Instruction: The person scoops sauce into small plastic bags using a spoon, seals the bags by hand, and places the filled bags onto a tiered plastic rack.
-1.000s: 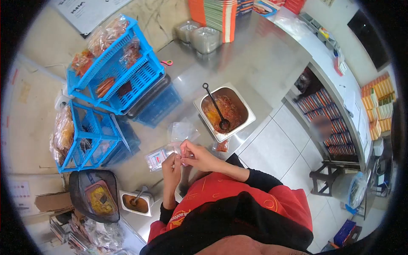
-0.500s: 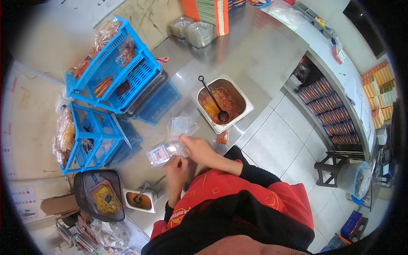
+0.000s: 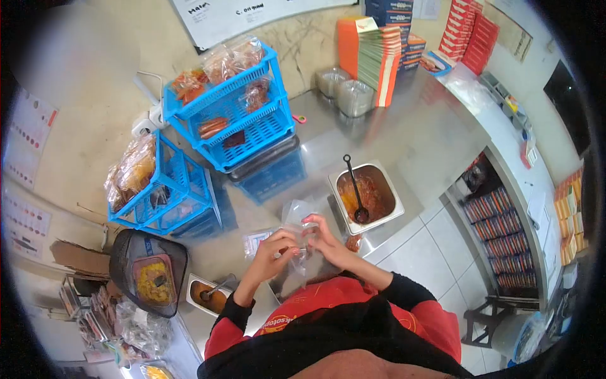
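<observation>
My left hand [image 3: 271, 254] and my right hand [image 3: 323, 241] face each other over the steel counter, fingers curled on a small clear plastic bag [image 3: 304, 260] between them. More clear bags [image 3: 299, 211] lie flat just beyond my fingers. Beside my left hand rests a printed plastic packet [image 3: 254, 242], partly covered by that hand. Right of my right hand stands a steel pan [image 3: 398, 213] of chunky red sauce [image 3: 377, 196] with a black ladle [image 3: 355, 186] leaning in it. A small filled bag of red sauce [image 3: 355, 243] lies at the pan's near corner.
Blue basket racks [image 3: 265, 129] with bagged food stand at the back left. A dark mesh basket [image 3: 117, 268] and a smaller sauce pan [image 3: 196, 302] are at the near left. Stacked clear containers [image 3: 355, 98] sit at the back, and tiled floor [image 3: 423, 252] lies to the right.
My view has tilted up, so the counter's things appear lower and farther right. My hands have moved off the printed packet and now hold a clear bag between them.
</observation>
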The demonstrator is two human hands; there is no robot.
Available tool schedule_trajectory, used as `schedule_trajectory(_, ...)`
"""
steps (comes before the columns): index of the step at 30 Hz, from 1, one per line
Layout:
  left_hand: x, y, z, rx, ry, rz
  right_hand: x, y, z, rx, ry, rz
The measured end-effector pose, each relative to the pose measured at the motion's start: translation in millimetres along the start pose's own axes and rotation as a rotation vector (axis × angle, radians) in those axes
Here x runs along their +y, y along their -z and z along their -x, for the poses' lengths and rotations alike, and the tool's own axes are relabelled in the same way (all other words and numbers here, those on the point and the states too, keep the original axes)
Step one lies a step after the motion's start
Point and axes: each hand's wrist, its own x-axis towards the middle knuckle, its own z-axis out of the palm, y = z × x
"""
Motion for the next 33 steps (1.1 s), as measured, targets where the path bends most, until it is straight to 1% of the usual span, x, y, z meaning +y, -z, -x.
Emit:
schedule_trajectory(1, -4, 2, 1, 0.009, -0.013, -0.002, -3, 2, 3, 0.007, 0.166, 0.192)
schedule_trajectory(2, -14, 2, 1, -0.028, 0.032, 0.188, -9, 6, 2, 0.001, 0.177, 0.199)
schedule_trajectory(3, -21, 1, 1, -0.069, 0.077, 0.38, -17, 10, 3, -0.18, 0.256, 0.301)
schedule_trajectory(4, -25, -2, -1, -0.066, 0.066, 0.381, -25, 14, 4, -0.361, 0.33, 0.403)
schedule_trajectory(5, -29, -5, -2, -0.14, 0.093, 0.469, -34, 18, 5, -0.487, 0.126, 0.412)
schedule_trajectory(6, -33, -10, -3, -0.215, 0.123, 0.56, -36, 22, 5, -0.489, 0.122, 0.42)
schedule_trajectory(7, -35, -16, -6, -0.215, 0.124, 0.571, -37, 26, 6, -0.664, 0.051, 0.404)
schedule_trajectory(8, -37, -21, -10, -0.314, 0.084, 0.519, -38, 29, 7, -0.836, -0.025, 0.378)
schedule_trajectory(9, -38, -26, -13, -0.414, 0.045, 0.468, -57, 29, 6, -0.908, -0.009, 0.578)
schedule_trajectory(10, -26, -31, -17, -0.42, 0.054, 0.487, -57, 31, 10, -0.904, -0.03, 0.572)
schedule_trajectory(12, 0, -39, -21, -0.342, -0.036, 0.144, -54, 35, 19, -0.916, 0.197, 1.184)
schedule_trajectory(13, -26, -52, -10, -0.457, 0.115, 0.274, -42, 40, 23, -0.99, 0.11, 1.236)
schedule_trajectory(14, -29, -59, -4, -0.467, 0.117, 0.286, -41, 44, 28, -0.987, 0.093, 1.234)
schedule_trajectory(16, -32, -68, -1, -0.524, 0.076, -0.016, -55, 47, 25, -0.97, 0.304, 1.096)
schedule_trajectory(17, -38, -65, -1, -0.527, 0.073, -0.012, -63, 54, 15, -0.934, 0.277, 0.994)
schedule_trajectory(18, -46, -56, 0, -0.482, 0.219, 0.153, -72, 66, -2, -0.898, 0.252, 0.891)
schedule_trajectory(19, -54, -50, 1, -0.431, 0.367, 0.318, -74, 85, -19, -0.67, 0.221, 0.939)
schedule_trajectory(20, -62, -50, -1, -0.432, 0.368, 0.323, -60, 102, -43, -0.276, 0.252, 1.246)
schedule_trajectory(21, -70, -52, -1, -0.351, 0.441, 0.559, -67, 115, -70, -0.054, 0.2, 1.17)
schedule_trajectory(22, -73, -54, -1, -0.261, 0.514, 0.792, -58, 125, -91, 0.255, 0.504, 1.275)
schedule_trajectory(23, -57, -60, -6, -0.246, 0.481, 0.945, -38, 143, -110, 0.347, 0.568, 1.437)
schedule_trajectory(24, -56, -69, -8, -0.244, 0.489, 0.948, -22, 156, -121, 0.343, 0.561, 1.435)
schedule_trajectory(26, -58, -81, -14, -0.223, 0.551, 1.049, -2, 175, -133, 0.132, 0.327, 1.444)
schedule_trajectory(27, -53, -83, -15, -0.218, 0.554, 1.054, -7, 175, -132, 0.125, 0.324, 1.443)
schedule_trajectory(29, -41, -85, -14, -0.136, 0.501, 0.94, -25, 171, -122, -0.046, -0.088, 1.104)
schedule_trajectory(30, -47, -89, -13, -0.132, 0.507, 0.946, -23, 178, -111, -0.187, -0.052, 0.974)
schedule_trajectory(31, -56, -94, -11, -0.105, 0.437, 0.933, -25, 182, -97, -0.321, -0.018, 0.838)
schedule_trajectory(32, -63, -98, -11, -0.079, 0.368, 0.919, -30, 186, -82, -0.392, 0.038, 0.882)
schedule_trajectory(33, -66, -101, -14, -0.081, 0.377, 0.927, -46, 184, -68, -0.463, 0.093, 0.925)
